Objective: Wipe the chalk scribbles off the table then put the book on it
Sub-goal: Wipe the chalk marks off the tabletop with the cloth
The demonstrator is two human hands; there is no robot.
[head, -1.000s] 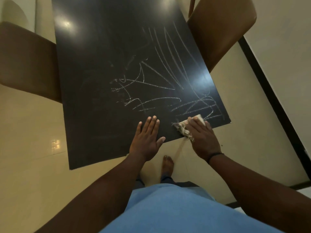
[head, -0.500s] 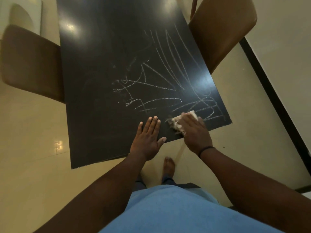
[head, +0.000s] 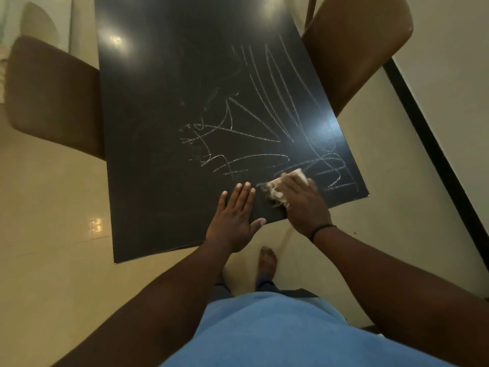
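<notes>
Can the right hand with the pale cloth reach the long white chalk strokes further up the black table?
Probably yes: nothing lies between the right hand and those chalk strokes on the table.

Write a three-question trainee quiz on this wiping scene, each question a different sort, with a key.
1. True or false: the left hand lies flat on the table.
2. What does the right hand grip? A) a book B) a cloth C) a piece of chalk
3. Fill in: the chalk scribbles are mostly ____ wiped off.

Key: 1 true. 2 B. 3 not yet.
</notes>
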